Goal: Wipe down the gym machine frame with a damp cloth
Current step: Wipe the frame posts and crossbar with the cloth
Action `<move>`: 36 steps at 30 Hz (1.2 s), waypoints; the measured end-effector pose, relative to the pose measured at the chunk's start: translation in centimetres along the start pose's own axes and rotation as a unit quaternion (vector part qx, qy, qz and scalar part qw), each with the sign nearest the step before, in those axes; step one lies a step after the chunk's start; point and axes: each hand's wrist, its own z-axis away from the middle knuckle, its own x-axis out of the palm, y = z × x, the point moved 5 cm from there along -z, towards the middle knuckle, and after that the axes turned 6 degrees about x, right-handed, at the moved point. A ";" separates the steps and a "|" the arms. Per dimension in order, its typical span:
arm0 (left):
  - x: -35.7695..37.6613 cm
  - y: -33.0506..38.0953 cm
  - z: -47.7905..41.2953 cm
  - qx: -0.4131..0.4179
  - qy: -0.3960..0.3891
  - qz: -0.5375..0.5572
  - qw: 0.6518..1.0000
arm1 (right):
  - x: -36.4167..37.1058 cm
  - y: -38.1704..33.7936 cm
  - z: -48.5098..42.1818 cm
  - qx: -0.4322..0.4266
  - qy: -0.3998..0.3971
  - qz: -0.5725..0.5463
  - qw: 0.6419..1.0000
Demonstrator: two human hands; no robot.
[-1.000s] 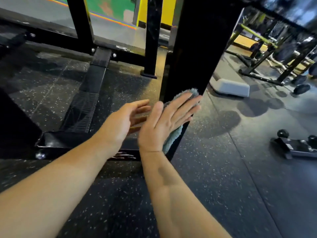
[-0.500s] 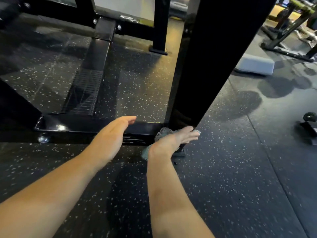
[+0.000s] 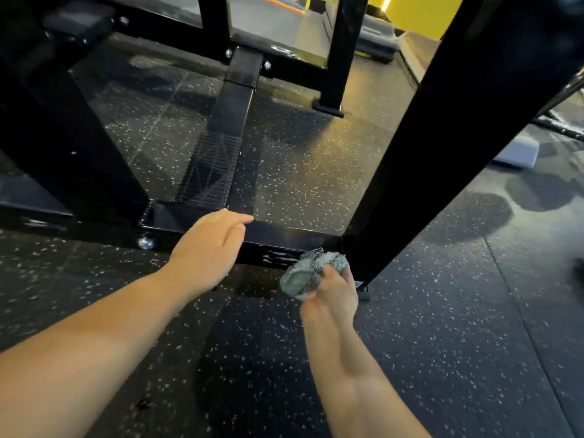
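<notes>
Down on the speckled rubber floor, your right hand bunches the grey-blue cloth just beside the black frame upright, your left hand hovering loose-fingered over the crossbar, yellow wall beyond.

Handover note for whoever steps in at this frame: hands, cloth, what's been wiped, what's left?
Left hand: open, holding nothing, over the low crossbar; contact unclear.
Right hand: grips the bunched cloth beside the foot of the upright post.
Done: one downward pass on that post's near face over the last second.
Left: probably the low crossbar and the rest of the frame.
</notes>
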 end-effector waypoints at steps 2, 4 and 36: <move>-0.5 -1.1 0.0 0.004 0.002 -0.038 0.999 | -0.2 -1.6 1.2 -0.139 0.049 0.070 0.987; -1.0 -2.4 0.2 -0.004 -0.006 -0.050 0.999 | 1.0 -4.9 2.8 -0.358 0.085 0.196 0.909; -2.0 -5.9 -0.7 -0.036 0.196 -0.016 0.980 | 17.7 1.4 2.0 -0.373 -0.068 0.709 0.594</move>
